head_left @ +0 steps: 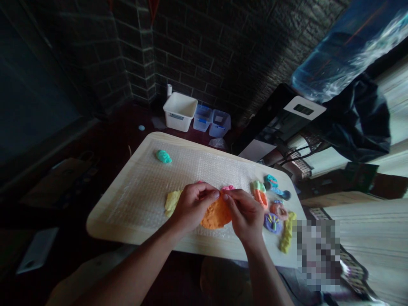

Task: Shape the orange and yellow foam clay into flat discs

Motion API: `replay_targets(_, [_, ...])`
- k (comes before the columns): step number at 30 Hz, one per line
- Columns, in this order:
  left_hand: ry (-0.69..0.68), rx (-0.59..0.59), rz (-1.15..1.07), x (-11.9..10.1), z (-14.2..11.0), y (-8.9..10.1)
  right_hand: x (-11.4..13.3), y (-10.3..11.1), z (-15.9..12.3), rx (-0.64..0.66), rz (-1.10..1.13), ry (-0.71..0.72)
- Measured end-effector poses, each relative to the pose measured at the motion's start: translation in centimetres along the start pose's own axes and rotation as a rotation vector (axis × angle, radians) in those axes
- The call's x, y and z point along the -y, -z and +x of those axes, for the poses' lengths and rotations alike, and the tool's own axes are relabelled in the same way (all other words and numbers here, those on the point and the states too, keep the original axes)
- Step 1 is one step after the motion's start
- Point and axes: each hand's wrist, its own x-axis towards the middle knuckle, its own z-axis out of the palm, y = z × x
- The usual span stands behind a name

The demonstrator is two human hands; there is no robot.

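A flat, roundish piece of orange modelling clay (217,216) lies between my hands, near the front of the table. My left hand (196,204) pinches its upper left edge with thumb and fingers. On the other side my right hand (245,209) pinches the upper right edge, the two thumbs close together. Pink clay (227,187) peeks out behind the fingers, mostly hidden. Beside my left hand is a yellow clay piece (172,202), partly covered by it. A green clay lump (163,156) sits farther off at the left.
Bubble wrap (143,187) covers much of the wooden table (105,227). At its right end are several shaped clay pieces, among them a purple disc (273,223) and a yellow-green strip (288,232). Beyond stand a white bin (180,112), clear boxes (219,123) and a water dispenser (304,108).
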Motion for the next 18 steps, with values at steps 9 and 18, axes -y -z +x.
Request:
replay_targets(9, [-0.055, 0.013, 0.077, 0.17, 0.02, 0.31, 0.02, 0.06, -0.08, 0.045, -0.005, -0.007])
replay_targets(18, [0.047, -0.025, -0.064, 0.38, 0.15, -0.23, -0.34, -0.14, -0.09, -0.043, 0.021, -0.088])
